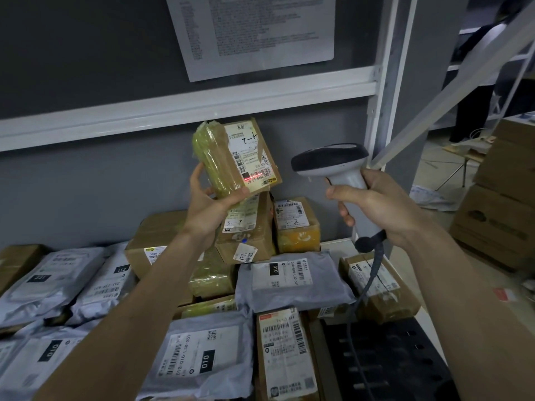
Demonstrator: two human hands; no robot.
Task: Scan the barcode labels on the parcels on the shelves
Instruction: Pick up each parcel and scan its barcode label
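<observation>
Parcel (236,157) in brown card, one end wrapped in yellowish tape, sits tilted above the shelf (337,245), gripped from below by the left hand (210,198) with thumb and fingers curled round its lower end. A red scan line crosses the barcode label (250,157) near its lower edge. At three o'clock from it, the right hand (373,206) wraps the scanner (333,166) handle (cable hanging toward six o'clock). Grey mailers (289,280) and boxes crowd the shelf below.
</observation>
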